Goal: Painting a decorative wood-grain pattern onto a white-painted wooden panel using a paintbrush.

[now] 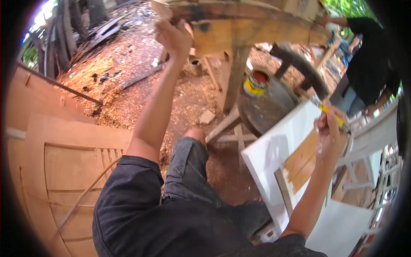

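My left hand (176,38) is raised at the top, against the end of a long wooden workbench; fingers bent around a pale object whose kind I cannot tell. On the right, my right hand (328,136) grips a yellow-handled paintbrush (332,116), its tip pointing up and left. Below that hand lies a white-painted panel (266,151) with a brown, partly unpainted wooden area (300,162). An open paint can (256,84) with a yellow label and reddish inside stands on the round seat of a dark wooden chair (273,102).
Brown panelled wooden doors (70,160) lean at the left. A co-worker in a black shirt (366,61) stands at the upper right. White-painted chair frames (359,180) are at the right. Wood shavings (128,70) cover the ground, where a small wood scrap (207,117) lies.
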Demonstrator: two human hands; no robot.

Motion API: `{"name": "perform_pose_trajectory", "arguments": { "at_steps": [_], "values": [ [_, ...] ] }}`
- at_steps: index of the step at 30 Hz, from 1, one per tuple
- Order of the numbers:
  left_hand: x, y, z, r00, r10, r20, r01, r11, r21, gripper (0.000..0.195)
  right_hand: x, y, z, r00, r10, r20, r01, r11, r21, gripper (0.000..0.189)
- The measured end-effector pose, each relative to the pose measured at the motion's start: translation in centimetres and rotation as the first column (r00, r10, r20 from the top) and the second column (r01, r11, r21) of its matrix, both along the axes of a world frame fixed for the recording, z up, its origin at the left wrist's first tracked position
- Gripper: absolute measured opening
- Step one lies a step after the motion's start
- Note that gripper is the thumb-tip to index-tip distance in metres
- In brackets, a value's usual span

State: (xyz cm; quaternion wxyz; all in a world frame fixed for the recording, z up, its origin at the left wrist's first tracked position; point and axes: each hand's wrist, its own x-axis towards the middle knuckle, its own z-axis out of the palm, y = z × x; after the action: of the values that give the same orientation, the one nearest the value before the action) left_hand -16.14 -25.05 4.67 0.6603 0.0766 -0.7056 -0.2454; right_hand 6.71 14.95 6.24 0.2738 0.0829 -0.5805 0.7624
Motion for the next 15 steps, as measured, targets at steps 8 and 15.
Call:
{"name": "perform_pose_trajectory", "arguments": {
  "at_steps": [8,15],
  "values": [
    [3.8,-2.5,3.3,0.952,-0.230,0.202,0.227,0.973,0.036,0.062,2.8,-0.4,0.3,1.000,0.014,-0.004,-0.014,1.000,-0.008,0.011],
    [1.4,-5.6,9.4,0.884,-0.209,0.418,0.249,0.967,-0.044,0.104,6.5,1.4,-0.9,0.996,-0.092,0.021,0.091,0.995,0.045,0.015]
  ]
}}
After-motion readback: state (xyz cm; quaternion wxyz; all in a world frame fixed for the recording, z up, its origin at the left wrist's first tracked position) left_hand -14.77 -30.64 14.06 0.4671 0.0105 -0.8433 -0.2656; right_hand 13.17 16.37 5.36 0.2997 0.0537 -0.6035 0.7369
